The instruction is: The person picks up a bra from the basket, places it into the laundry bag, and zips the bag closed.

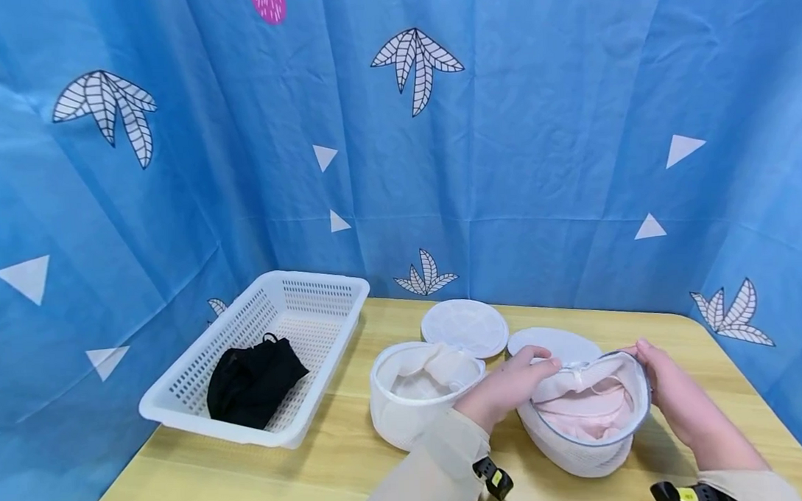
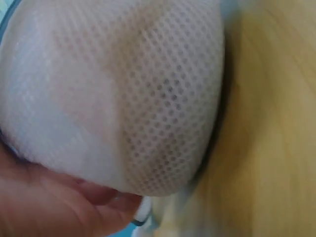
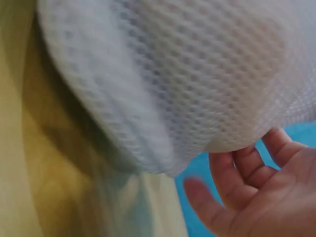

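Head view: a white mesh bag (image 1: 580,454) is held by its rim from both sides, toward the bench's right edge. By the grip of the left hand (image 1: 512,384), the rim is pinched beside the zip; by that of the right hand (image 1: 669,387), the opposite side is held, fingers bent behind it, thumb hidden. The bag is tilted, mouth open, pink cloth (image 1: 588,410) visible inside; whether its base touches the bench (image 1: 342,477) cannot be told. Behind it, a white disc (image 1: 558,342) is partly covered. To the left, a second mesh bag (image 1: 395,416) is stood open. At the bench's left side, black cloth (image 1: 254,384) is contained in a white basket (image 1: 314,334).
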### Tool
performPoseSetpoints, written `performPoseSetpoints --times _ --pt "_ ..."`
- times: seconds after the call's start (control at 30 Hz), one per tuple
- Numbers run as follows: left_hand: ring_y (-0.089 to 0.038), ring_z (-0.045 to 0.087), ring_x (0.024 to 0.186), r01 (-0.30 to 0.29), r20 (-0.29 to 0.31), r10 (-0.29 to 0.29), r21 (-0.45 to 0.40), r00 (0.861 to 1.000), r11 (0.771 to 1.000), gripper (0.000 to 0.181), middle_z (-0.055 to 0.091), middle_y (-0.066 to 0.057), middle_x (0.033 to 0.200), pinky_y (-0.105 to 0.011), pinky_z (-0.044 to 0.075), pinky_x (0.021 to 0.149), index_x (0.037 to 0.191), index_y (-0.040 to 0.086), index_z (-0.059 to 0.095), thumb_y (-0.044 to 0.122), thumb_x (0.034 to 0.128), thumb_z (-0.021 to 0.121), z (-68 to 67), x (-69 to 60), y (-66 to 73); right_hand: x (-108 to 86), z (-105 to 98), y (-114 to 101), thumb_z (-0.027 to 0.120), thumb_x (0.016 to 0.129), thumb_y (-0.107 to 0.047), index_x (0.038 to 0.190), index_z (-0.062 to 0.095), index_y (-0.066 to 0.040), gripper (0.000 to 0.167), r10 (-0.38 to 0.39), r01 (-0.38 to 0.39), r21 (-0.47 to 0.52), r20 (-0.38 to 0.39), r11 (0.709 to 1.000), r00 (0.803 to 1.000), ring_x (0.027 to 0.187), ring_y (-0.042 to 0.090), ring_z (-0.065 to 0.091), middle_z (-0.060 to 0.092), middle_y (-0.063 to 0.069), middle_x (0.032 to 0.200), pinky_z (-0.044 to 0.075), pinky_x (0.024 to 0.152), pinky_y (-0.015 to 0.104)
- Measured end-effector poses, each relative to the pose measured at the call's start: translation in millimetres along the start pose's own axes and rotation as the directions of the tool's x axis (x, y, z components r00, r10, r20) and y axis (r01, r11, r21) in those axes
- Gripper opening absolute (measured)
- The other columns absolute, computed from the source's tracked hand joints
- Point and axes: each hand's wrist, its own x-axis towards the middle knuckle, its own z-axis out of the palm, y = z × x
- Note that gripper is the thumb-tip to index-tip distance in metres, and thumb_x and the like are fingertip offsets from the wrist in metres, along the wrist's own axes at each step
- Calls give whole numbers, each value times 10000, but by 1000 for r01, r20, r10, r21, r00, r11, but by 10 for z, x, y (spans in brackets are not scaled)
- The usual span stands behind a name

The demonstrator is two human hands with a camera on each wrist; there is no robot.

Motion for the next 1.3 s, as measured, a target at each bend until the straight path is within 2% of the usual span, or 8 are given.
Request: performPoseSetpoints --times 0.1,0.33,0.53,0.63,0.7,0.9,1.13,1.3 --pt "-147 475 1314 -67 16 68 -38 998 997 388 567 141 1345 -448 343 1105 1365 317 598 426 993 594 12 31 -65 13 21 65 156 1113 -449 1397 482 56 664 6 -11 72 67 997 998 1088 -88 534 598 -192 1219 441 856 166" --pt "-123 468 1310 -150 -39 145 -244 989 958 300 573 131 1318 -421 298 1143 1235 271 636 160 956 637 58 44 -153 25 113 88 132 1091 -528 1609 176 -42 712 112 -143 142 207 979 972 1342 40 370 185 201 1632 397 917 144" --pt "-192 535 1254 -170 -124 124 -509 985 844 324 631 -23 1305 -425 347 1119 1234 94 523 50 921 594 86 97 -162 15 141 58 135 1113 -445 1605 182 -55 629 -43 -54 321 287 946 957 1241 -107 454 461 -237 1443 384 979 139" --pt "-198 563 1179 -161 -127 104 -615 986 772 344 651 -59 1250 -400 389 1075 1288 51 528 113 959 605 88 134 -184 -8 121 40 138 1127 -374 1585 267 -37 583 -136 33 350 273 936 952 1256 -101 452 502 -240 1420 376 978 127" --pt "-192 558 1168 -159 -112 114 -643 987 749 364 641 -64 1248 -403 398 1074 1331 44 549 162 992 603 81 146 -198 -20 106 16 143 1132 -338 1566 319 -22 565 -168 73 343 256 937 952 1267 -76 463 515 -208 1425 382 977 129" --pt "-165 532 1241 -191 -139 135 -569 981 800 269 626 15 1277 -451 347 1130 1295 193 642 186 1036 573 32 155 -209 -11 126 -42 215 1136 -240 1497 464 -32 485 -211 141 317 197 938 957 1211 23 566 612 -119 1348 440 962 166" --pt "-119 580 1132 -221 -192 144 -482 971 848 226 671 60 1150 -420 425 1061 1204 262 689 167 1038 569 38 124 -194 -3 236 -15 405 1092 -72 1130 492 -104 100 -155 136 392 17 910 988 950 50 635 646 -72 1081 534 800 219" --pt "-96 610 1064 -247 -227 161 -430 961 869 202 683 71 1081 -370 482 1001 1152 270 708 165 1035 580 33 96 -136 23 239 -34 434 1087 -85 1285 396 -197 230 -92 87 433 -9 897 996 933 111 698 720 -26 1064 565 778 260"
